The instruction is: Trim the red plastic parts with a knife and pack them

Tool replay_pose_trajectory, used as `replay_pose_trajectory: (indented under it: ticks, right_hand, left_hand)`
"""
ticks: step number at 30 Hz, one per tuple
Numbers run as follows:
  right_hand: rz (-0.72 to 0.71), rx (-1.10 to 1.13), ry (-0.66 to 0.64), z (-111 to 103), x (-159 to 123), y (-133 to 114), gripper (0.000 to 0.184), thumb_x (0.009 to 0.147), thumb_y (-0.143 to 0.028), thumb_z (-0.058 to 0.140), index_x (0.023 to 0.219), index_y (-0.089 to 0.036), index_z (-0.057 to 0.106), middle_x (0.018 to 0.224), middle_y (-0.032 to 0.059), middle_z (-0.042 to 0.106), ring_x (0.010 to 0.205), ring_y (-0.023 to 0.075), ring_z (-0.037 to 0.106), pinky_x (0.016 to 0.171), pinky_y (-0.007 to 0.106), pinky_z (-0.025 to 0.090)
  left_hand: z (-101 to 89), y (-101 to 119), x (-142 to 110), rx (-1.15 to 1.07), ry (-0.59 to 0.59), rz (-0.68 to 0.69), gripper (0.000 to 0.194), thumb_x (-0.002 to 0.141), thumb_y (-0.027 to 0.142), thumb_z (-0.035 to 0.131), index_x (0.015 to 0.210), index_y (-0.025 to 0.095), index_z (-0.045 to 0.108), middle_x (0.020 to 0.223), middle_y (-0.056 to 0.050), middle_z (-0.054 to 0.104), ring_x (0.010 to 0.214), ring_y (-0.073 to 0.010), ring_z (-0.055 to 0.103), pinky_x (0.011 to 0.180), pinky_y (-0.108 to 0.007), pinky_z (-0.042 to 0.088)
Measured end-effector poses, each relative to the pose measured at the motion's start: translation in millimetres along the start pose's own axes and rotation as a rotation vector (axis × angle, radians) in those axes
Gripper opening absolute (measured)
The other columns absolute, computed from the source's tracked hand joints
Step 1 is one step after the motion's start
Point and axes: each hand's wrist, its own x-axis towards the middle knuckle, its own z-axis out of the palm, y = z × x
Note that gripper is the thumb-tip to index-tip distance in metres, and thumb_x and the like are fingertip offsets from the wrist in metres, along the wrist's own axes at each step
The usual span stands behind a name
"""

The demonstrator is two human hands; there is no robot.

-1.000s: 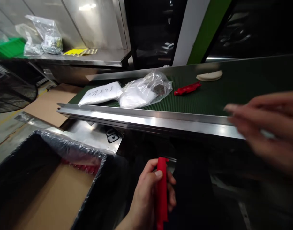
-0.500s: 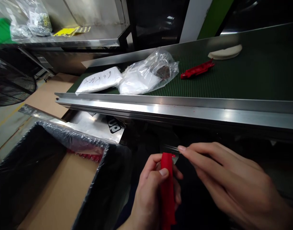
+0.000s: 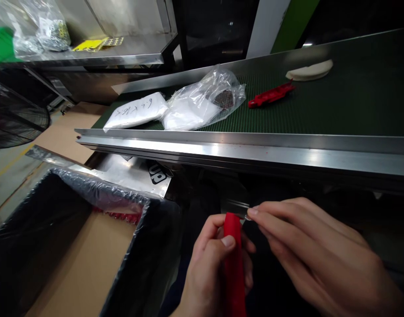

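Our left hand point(image 3: 207, 268) held the red plastic part point(image 3: 234, 259), likely steadying its end, while our right hand point(image 3: 321, 251), grip narrow, pinched a small shiny piece point(image 3: 247, 216).

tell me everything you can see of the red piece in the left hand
The red piece is long, narrow and plastic-looking, its visible face smooth. It runs up and down the view, lower end out of frame. The left hand grips it, thumb on its face near the top. The right hand is beside its upper end; contact is unclear.
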Motion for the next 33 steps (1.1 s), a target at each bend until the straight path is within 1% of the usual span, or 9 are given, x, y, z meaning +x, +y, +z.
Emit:
replay_pose_trajectory:
  ticks: [6,12,16,21,26,28,33]
  right_hand:
    - [-0.007,-0.015,-0.007,0.1,-2.5,0.4,0.035,0.087,-0.002,0.054,0.119,-0.012,0.063,0.108,0.0106,0.062,0.099,0.0186,0.056,0.082,0.035,0.050]
    - [-0.005,-0.014,-0.008,1.0,-3.9,0.4,0.036,0.087,-0.002,0.054,0.121,-0.013,0.063,0.108,0.0103,0.062,0.100,0.0187,0.056,0.083,0.034,0.051]
    - [-0.002,-0.029,-0.021,-0.9,-6.0,-1.1,0.036,0.088,-0.001,0.053,0.121,-0.012,0.062,0.108,0.0108,0.062,0.100,0.0181,0.055,0.084,0.033,0.050]
    - [-0.035,-0.062,-0.034,-0.7,-7.6,-2.6,0.035,0.088,-0.001,0.052,0.119,-0.011,0.064,0.107,0.0110,0.063,0.097,0.0186,0.056,0.081,0.033,0.049]
    - [-0.037,-0.095,-0.071,2.6,-10.3,-6.1,0.038,0.087,-0.003,0.049,0.120,-0.015,0.064,0.109,0.0084,0.064,0.096,0.0184,0.057,0.081,0.032,0.049]
    - [-0.041,-0.093,-0.080,3.7,-12.4,-8.5,0.039,0.087,-0.003,0.049,0.121,-0.015,0.064,0.109,0.0079,0.064,0.097,0.0183,0.056,0.082,0.032,0.047]
    - [-0.055,-0.061,-0.075,5.7,-17.3,-14.1,0.044,0.086,0.000,0.048,0.125,-0.015,0.062,0.116,0.0081,0.061,0.103,0.0195,0.054,0.088,0.034,0.042]
  left_hand:
    - [2.6,3.2,-2.7,0.029,0.009,-0.018,0.020,0.086,0.032,0.054,0.098,0.017,0.057,0.083,-0.003,0.065,0.045,-0.0069,0.052,0.040,-0.015,0.036]
    - [8.2,6.0,-4.7,0.094,0.085,-0.048,0.027,0.093,0.037,0.041,0.098,0.017,0.057,0.081,-0.004,0.062,0.047,-0.0072,0.048,0.040,-0.016,0.036]
    - [9.5,6.4,-4.9,0.110,0.113,-0.061,0.026,0.093,0.039,0.041,0.095,0.017,0.056,0.080,-0.004,0.062,0.045,-0.0069,0.046,0.039,-0.016,0.035]
    - [12.6,8.8,-5.7,0.128,0.139,-0.060,0.026,0.094,0.038,0.041,0.096,0.018,0.056,0.080,-0.003,0.061,0.046,-0.0065,0.045,0.040,-0.016,0.035]
    - [14.7,11.8,-6.1,0.100,0.148,-0.045,0.025,0.095,0.039,0.041,0.095,0.019,0.056,0.062,0.003,0.049,0.046,-0.0075,0.043,0.041,-0.016,0.036]
    - [14.4,13.4,-6.0,0.103,0.162,-0.054,0.025,0.094,0.041,0.043,0.095,0.019,0.056,0.065,0.003,0.050,0.047,-0.0073,0.043,0.042,-0.017,0.036]
    - [13.5,18.1,-3.7,0.132,0.170,-0.064,0.025,0.093,0.043,0.045,0.097,0.020,0.056,0.083,0.000,0.058,0.049,-0.0064,0.046,0.043,-0.018,0.037]
